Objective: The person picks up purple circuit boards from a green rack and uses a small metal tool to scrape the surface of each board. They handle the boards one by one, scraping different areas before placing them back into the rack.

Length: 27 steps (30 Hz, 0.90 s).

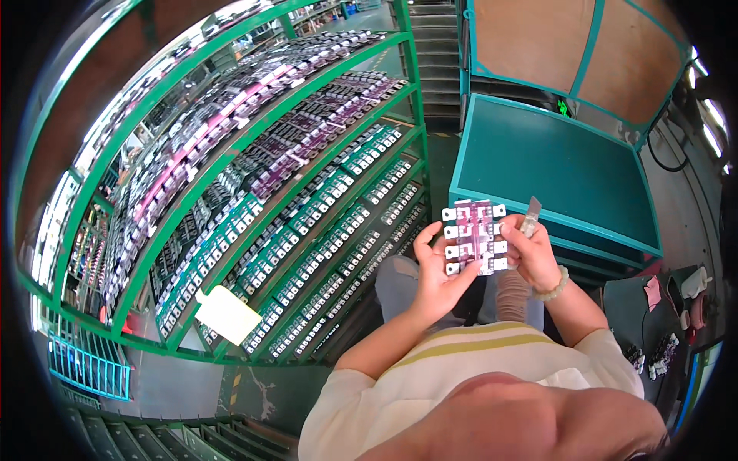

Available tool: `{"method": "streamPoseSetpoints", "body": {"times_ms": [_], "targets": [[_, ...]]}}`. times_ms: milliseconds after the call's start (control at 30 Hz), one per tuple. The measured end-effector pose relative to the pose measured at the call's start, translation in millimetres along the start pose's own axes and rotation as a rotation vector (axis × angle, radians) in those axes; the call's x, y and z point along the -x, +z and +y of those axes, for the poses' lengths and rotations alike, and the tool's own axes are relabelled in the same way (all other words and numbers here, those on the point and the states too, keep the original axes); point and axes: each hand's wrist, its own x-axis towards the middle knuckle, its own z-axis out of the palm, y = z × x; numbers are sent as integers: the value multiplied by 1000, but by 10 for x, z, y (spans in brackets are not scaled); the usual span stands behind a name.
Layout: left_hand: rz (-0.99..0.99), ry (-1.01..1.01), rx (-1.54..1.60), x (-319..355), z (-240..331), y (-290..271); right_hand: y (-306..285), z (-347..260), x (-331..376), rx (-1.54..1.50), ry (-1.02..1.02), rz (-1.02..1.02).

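Note:
I hold a small flat panel (473, 235) of purple and white parts in front of my chest, with white tabs along both sides. My left hand (435, 275) grips its left edge and underside, thumb up along the side. My right hand (532, 253) holds the right edge and also pinches a small clear strip (530, 216) that sticks up above the fingers. A pale bead bracelet (555, 286) circles my right wrist.
A green metal rack (231, 150) with sloping shelves full of purple, teal and grey packaged parts fills the left. A pale yellow card (227, 314) hangs on its lower rail. A teal cart (553, 165) stands ahead on the right. Small items lie on a dark surface (653, 338) at far right.

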Motion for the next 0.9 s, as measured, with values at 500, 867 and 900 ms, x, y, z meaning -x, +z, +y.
{"method": "streamPoseSetpoints", "body": {"times_ms": [500, 867, 900], "targets": [[395, -2, -105, 72, 173, -796, 832, -24, -645, 1285, -1054, -891], [268, 263, -332, -1321, 507, -579, 888, -857, -2072, 1266, -1538, -936], [288, 181, -186, -1416, 557, -490, 868, -922, -2208, 1215, -1522, -937]]}}
